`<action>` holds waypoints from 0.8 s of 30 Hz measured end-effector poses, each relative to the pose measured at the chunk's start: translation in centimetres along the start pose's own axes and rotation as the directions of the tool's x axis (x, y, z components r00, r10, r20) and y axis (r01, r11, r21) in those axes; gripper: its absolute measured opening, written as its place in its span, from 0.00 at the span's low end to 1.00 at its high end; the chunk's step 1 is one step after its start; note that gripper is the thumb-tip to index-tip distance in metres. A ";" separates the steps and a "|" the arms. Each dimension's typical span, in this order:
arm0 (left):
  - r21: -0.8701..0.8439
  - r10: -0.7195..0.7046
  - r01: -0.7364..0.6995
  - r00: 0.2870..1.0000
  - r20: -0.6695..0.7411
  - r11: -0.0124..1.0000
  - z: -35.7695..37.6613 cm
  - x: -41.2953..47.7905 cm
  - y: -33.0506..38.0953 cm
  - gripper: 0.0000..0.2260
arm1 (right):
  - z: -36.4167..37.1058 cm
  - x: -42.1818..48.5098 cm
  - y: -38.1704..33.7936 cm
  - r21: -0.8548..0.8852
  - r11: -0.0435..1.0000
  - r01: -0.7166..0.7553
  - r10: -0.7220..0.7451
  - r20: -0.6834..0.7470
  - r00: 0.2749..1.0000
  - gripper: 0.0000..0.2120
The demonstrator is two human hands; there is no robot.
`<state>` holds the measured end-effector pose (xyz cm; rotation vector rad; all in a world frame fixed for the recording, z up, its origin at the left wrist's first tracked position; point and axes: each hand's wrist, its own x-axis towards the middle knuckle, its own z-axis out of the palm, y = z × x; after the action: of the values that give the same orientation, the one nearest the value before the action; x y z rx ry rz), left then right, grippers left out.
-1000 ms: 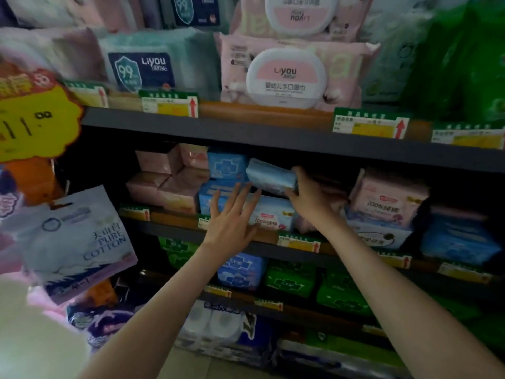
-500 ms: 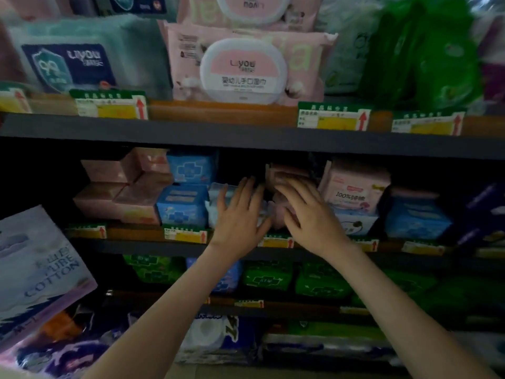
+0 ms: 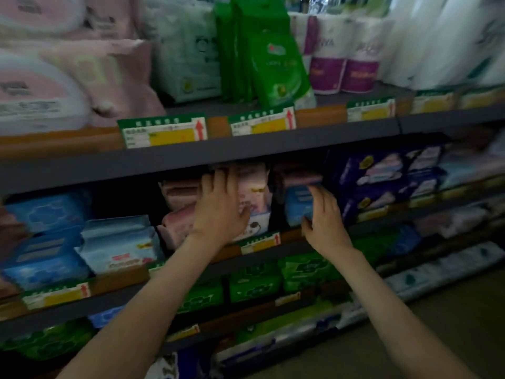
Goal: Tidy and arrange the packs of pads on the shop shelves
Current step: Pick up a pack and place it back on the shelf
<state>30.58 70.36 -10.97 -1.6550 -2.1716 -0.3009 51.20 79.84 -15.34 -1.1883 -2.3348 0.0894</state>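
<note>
On the middle shelf [image 3: 114,296], three blue packs [image 3: 46,214] are sitting face-out at the left, likely already tidied. Two pink packs [image 3: 179,228] are lying stacked beside them. The left hand [image 3: 221,212], fingers spread, is pressing flat on one pink-and-white pack [image 3: 254,187], probably squaring it up. The right hand [image 3: 323,220] is curling at one darker blue pack [image 3: 296,206]; whether it is gripping, I cannot tell.

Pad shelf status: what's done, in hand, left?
Looks done: the blue packs at far left sit stacked. In hand: the left hand presses flat on the pink pack; the right hand is at the blue pack beside it, grip unclear in the blur. Left: the tilted pink packs by the left wrist.
</note>
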 end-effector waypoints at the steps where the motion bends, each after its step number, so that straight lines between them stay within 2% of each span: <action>1: 0.030 -0.008 0.008 1.000 -0.006 1.000 -0.1 0.2 -0.1 0.40 | -0.2 0.7 0.8 -0.017 1.000 -0.004 0.005 0.073 0.997 0.33; 5: -0.006 0.028 -0.029 0.985 -0.170 1.000 -0.7 -0.3 -0.7 0.42 | -0.5 3.7 2.8 -0.103 0.989 0.103 -0.061 0.355 0.933 0.38; 8: -0.027 0.080 -0.086 0.984 -0.161 0.996 -1.4 -0.9 -0.9 0.41 | -1.3 5.8 3.2 -0.124 0.983 0.133 -0.052 0.506 0.861 0.42; 12: 0.013 0.111 -0.110 0.986 -0.124 0.994 -1.9 -1.0 -1.0 0.36 | -2.0 8.0 3.2 -0.256 0.936 0.243 -0.045 0.597 0.801 0.42; 15: -0.004 0.107 -0.110 0.972 -0.209 0.994 -1.2 -1.7 -0.7 0.37 | -2.4 8.5 2.8 -0.294 0.906 0.304 -0.082 0.583 0.809 0.40; 18: -0.007 0.135 -0.146 0.929 -0.344 0.989 -0.6 -2.6 -0.2 0.35 | -2.9 7.0 3.1 -0.283 0.883 0.373 -0.226 0.440 0.869 0.36; 19: 0.019 0.147 -0.151 0.910 -0.387 0.988 -0.5 -2.9 -0.1 0.31 | -3.1 6.2 3.4 -0.263 0.884 0.386 -0.288 0.343 0.894 0.35; 21: 0.036 0.108 -0.102 0.893 -0.438 0.994 -0.5 -3.3 0.6 0.27 | -3.3 4.3 4.1 -0.166 0.917 0.363 -0.358 0.061 0.932 0.36; 23: -0.002 0.076 -0.086 0.893 -0.444 0.996 -0.5 -3.2 1.8 0.27 | -3.7 2.2 4.7 0.001 0.961 0.277 -0.268 -0.257 0.929 0.36; 24: -0.025 0.079 -0.101 0.890 -0.449 0.995 -0.5 -3.0 2.6 0.28 | -3.9 1.2 5.0 0.085 0.967 0.238 -0.192 -0.369 0.910 0.35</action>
<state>33.85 68.28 -12.01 -1.5217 -1.7492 -0.6431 56.12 83.14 -12.91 -0.7996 -2.0839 -0.0516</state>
